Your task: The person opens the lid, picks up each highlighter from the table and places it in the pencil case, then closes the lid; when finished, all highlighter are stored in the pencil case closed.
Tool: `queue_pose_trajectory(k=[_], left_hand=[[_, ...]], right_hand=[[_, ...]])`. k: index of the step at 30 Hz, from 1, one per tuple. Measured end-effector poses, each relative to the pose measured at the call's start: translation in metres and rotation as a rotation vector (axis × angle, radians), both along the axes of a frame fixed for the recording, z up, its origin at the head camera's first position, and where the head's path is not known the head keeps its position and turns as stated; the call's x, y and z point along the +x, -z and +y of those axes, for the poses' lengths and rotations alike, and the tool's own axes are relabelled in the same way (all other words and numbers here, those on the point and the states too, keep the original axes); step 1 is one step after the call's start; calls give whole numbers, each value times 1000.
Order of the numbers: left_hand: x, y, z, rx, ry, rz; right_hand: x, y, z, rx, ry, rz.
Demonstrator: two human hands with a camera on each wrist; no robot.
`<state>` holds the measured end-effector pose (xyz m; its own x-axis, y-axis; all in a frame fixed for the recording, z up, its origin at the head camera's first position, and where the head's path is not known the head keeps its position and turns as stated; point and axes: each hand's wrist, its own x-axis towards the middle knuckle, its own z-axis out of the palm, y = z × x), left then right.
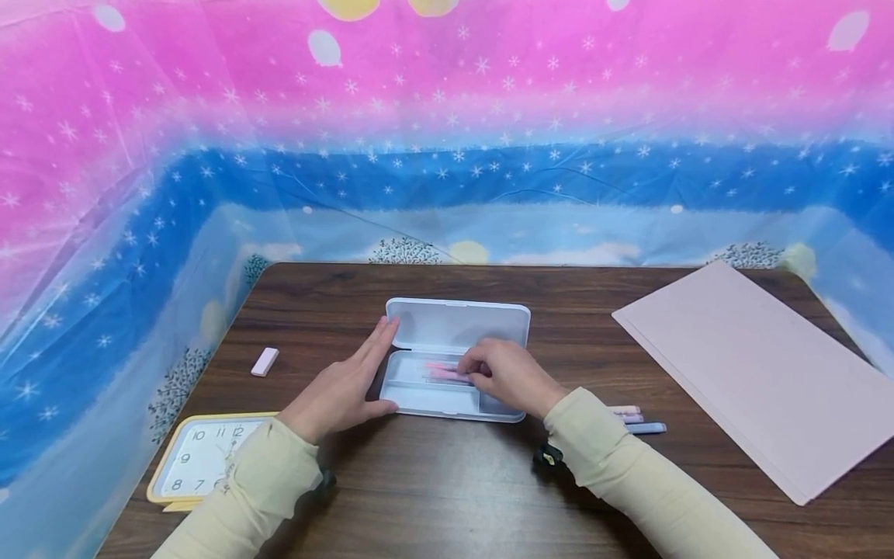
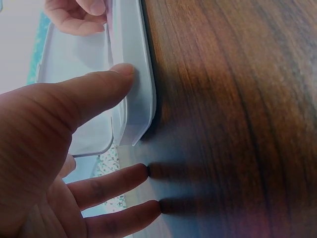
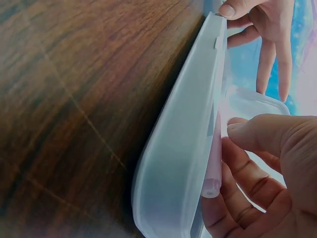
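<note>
A white pencil case (image 1: 434, 399) lies open on the table, its lid (image 1: 457, 322) tilted up at the back. Pink pens (image 1: 443, 373) lie in its rear compartment; one pink pen (image 3: 213, 173) shows near the case wall in the right wrist view. My right hand (image 1: 513, 376) reaches into the case, its curled fingers and thumb at the right end of the pens. My left hand (image 1: 342, 388) steadies the case's left end, fingers extended beside the lid. In the left wrist view its thumb (image 2: 106, 87) presses on the case's rim.
A white eraser (image 1: 265, 362) lies to the left. The yellow-framed clock (image 1: 188, 458) is partly behind the left sleeve. Several pens or markers (image 1: 646, 428) lie beside the right sleeve. A large pale pink board (image 1: 761, 380) covers the table's right side.
</note>
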<state>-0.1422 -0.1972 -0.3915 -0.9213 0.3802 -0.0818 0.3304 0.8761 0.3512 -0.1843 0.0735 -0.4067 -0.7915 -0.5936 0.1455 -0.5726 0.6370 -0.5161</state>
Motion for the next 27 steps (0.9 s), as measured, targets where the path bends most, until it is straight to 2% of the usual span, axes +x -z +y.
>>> queue_pose_trajectory(k=[9, 14, 19, 27], left_hand=[[1, 0, 0, 8, 12, 13], [2, 1, -1, 16, 6, 18], [2, 0, -1, 27, 2, 5], [1, -2, 0, 23, 2, -2]], right_hand=[[5, -5, 13, -68, 8, -26], [11, -10, 27, -156, 5, -120], [15, -18, 46, -203, 8, -178], [21, -25, 94, -156, 67, -204]])
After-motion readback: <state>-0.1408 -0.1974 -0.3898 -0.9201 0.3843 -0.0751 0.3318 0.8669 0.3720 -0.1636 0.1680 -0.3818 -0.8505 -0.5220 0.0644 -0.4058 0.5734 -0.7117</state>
